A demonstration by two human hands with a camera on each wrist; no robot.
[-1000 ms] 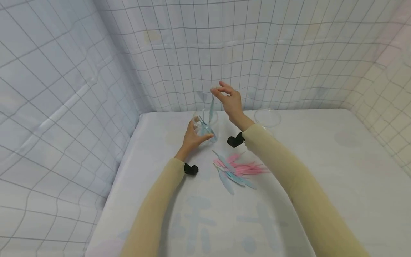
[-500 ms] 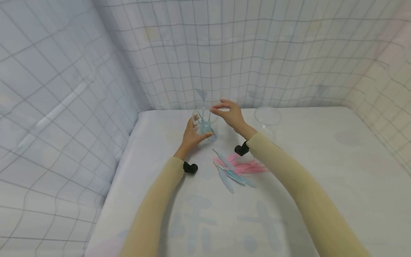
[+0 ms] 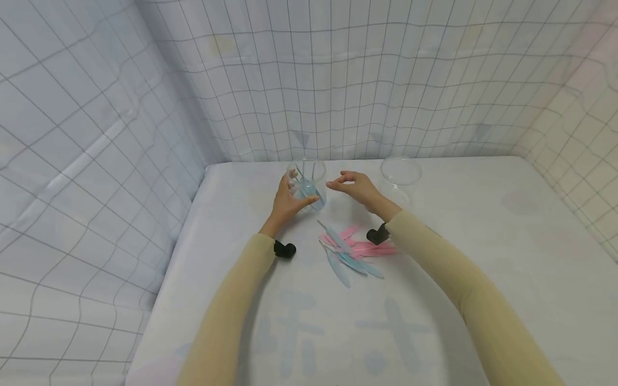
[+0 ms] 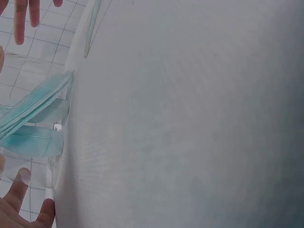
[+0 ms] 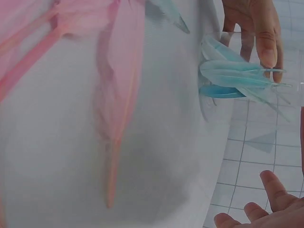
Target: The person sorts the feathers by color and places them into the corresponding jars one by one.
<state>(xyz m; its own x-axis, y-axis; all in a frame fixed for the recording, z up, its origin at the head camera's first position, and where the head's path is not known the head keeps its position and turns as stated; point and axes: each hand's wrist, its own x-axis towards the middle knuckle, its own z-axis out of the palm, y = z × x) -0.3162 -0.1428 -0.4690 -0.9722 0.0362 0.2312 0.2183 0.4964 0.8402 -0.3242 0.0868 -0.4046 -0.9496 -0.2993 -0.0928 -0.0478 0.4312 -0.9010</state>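
In the head view, the left hand [image 3: 285,203] grips the clear jar [image 3: 319,183], upright on the table [image 3: 232,214]; a knock from the nearby right hand [image 3: 361,191] could tip it. Left wrist: blue feathers [image 4: 33,141] lean inside. Right wrist: the right hand is spread, empty; sweeping low might scatter pink feathers [image 5: 126,61].

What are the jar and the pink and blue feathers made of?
The jar looks like smooth, glossy, clear plastic or glass (I can't tell which): the gridded backdrop shows through. The pink feathers and blue feathers look like soft, matte feather, perhaps dyed: thin shafts run along them.
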